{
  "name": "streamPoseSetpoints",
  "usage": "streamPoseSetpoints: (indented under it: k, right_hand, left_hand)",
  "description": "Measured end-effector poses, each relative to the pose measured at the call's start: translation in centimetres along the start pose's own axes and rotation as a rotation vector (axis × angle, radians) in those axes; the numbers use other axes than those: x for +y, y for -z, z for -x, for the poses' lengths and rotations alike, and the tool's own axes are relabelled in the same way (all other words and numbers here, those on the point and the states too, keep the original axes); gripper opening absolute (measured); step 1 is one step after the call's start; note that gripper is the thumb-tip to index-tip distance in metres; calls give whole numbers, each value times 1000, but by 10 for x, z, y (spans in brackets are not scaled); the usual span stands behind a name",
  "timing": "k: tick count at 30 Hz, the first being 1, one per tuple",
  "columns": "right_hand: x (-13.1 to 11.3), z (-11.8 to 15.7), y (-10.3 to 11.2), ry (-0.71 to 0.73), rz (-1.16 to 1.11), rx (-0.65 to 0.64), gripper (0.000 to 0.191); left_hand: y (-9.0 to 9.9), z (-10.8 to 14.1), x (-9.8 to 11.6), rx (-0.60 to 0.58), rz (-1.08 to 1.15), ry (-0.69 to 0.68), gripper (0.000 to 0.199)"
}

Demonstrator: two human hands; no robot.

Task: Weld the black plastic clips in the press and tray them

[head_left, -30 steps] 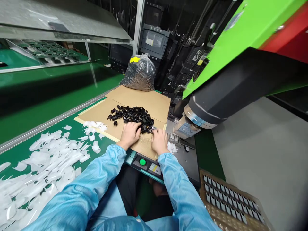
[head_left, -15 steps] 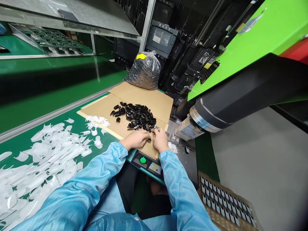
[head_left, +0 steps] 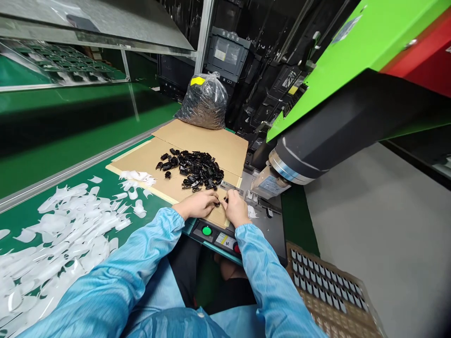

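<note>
A green bench point(head_left: 155, 105) runs away from me on the left, with a clear bag point(head_left: 204, 105) of dark contents at the far end of the cardboard point(head_left: 225, 143). The black pile point(head_left: 202, 170) lies on that cardboard, just beyond both hands. I have the left hand point(head_left: 198, 204) pinched nearly closed, a small black part point(head_left: 217, 204) at its fingertips. The right hand point(head_left: 235, 207) curls close beside it, fingers bent inward; a dark bit shows at its tips, but I cannot tell whether it is gripped.

My worry is the pinch: so small a part could twist or slip out if the fingers press off-centre. Both hands also sit just above the green button point(head_left: 206, 230) and the red button point(head_left: 237, 248), so I judge a dropped wrist or sleeve could press one. With the machine head point(head_left: 272, 183) close to the right hand, that could be hazardous.
</note>
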State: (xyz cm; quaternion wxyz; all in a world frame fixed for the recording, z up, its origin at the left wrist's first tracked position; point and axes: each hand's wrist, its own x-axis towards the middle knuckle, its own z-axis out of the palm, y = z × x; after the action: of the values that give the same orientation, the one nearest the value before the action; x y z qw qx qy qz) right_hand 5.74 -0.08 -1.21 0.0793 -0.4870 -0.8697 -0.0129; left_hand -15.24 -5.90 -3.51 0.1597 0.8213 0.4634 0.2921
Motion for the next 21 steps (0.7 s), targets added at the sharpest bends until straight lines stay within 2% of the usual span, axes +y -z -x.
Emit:
streamPoseSetpoints:
  k: [4,8,13,16,18,21]
  right_hand:
    - [0,14,-3,29,-91,22,19]
    - [2,31,-6,126,-214,29,18]
    - [6,39,-7,180,-169,36,21]
    - [6,39,-4,203,-128,-16,26]
    - [7,41,0,199,-123,-12,30]
    - [17,51,7,113,-181,86,28]
  left_hand:
    - [-3,1,4,27,15,23,24]
    - [-11,1,10,60,-50,99,22]
    - [-18,1,17,93,-191,181,19]
    - [-19,1,19,82,-240,196,18]
    - [-19,2,20,78,-259,194,19]
    - [-19,4,19,107,-233,208,20]
